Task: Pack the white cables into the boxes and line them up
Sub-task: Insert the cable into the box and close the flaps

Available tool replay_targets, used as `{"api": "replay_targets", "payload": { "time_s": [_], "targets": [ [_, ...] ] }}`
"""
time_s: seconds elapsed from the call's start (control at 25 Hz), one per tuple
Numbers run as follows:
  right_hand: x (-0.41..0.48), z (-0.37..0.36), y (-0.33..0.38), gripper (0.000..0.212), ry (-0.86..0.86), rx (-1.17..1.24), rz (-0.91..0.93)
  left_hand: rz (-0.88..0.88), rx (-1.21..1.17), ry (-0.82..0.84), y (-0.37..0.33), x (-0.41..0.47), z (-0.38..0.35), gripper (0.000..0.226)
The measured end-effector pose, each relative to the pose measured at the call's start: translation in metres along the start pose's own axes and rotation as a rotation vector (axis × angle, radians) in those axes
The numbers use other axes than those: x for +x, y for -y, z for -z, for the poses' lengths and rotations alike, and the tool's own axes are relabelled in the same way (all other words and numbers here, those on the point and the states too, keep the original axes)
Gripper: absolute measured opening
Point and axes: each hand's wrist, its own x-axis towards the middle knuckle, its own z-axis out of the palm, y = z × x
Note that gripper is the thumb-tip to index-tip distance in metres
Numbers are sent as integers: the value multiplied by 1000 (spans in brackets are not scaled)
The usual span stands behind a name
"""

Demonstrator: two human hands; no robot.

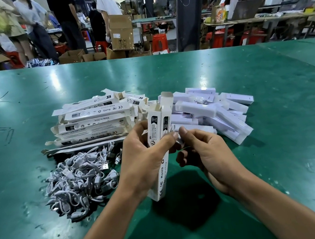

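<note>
**Box held open end up, right fingers pinching at its side**

The left hand (142,161) grips one long white box (160,171), fingers (167,140) curled round its middle, thumb across the printed face. The box stands tilted with its open flap (166,96) beyond the fingertips, probably so the mouth stays clear for loading. The right hand (207,153) pinches a small white piece (179,139) between thumb and forefinger, right against the box's edge; whether it is a cable end or part of the carton cannot be told. The other right fingers are curled under.

The white cables (80,179) lie in a loose heap on the green counter (268,84), just left of the left fingers, within easy reach. The flat boxes (93,123) are stacked beyond that heap, up and left of the fingertips. Plain white packs (211,112) are piled beyond the right fingers. No filled boxes stand in a row yet, so the lining-up seems not to have begun.
</note>
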Motion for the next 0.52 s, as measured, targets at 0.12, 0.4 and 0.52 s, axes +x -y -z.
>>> {"api": "replay_targets", "payload": {
  "time_s": [0.12,0.4,0.52],
  "targets": [
    [-1,2,1,26,-42,44,-23,-21,50,37,-2,0,0,37],
    [-4,1,-4,29,-76,57,-62,-97,235,19,0,0,2,35],
    [-4,0,-5,44,-82,1,-12,-182,351,31,0,-1,1,35]
  ]
}}
